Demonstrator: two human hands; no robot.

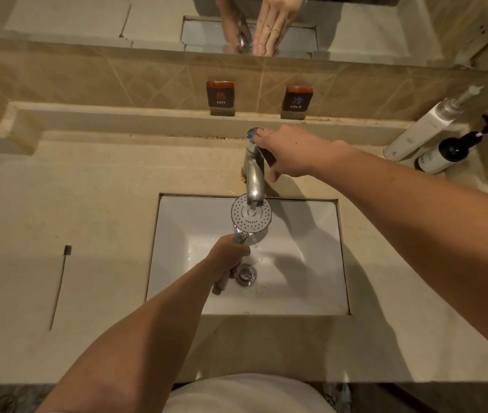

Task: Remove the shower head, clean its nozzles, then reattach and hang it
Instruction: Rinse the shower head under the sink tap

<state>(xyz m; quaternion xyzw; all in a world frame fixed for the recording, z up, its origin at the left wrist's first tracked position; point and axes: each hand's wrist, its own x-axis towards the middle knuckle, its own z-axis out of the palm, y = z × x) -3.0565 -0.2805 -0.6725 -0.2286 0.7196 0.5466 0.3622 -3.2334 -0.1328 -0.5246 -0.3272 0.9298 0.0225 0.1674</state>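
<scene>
My left hand (227,254) grips the chrome handle of the shower head (251,215) over the white sink (311,281). The round nozzle face points up, right under the spout of the chrome tap (253,171). Water runs from the spout onto the nozzles and down into the basin. My right hand (284,152) grips the tap's lever at the top, fingers curled round it. No hose is attached to the shower handle's lower end.
A dark toothbrush (61,281) lies on the beige counter to the left of the sink. HOT (220,93) and COLD (297,98) signs stand on the ledge behind the tap. Two pump bottles (433,138) stand at the back right. A mirror runs along the top.
</scene>
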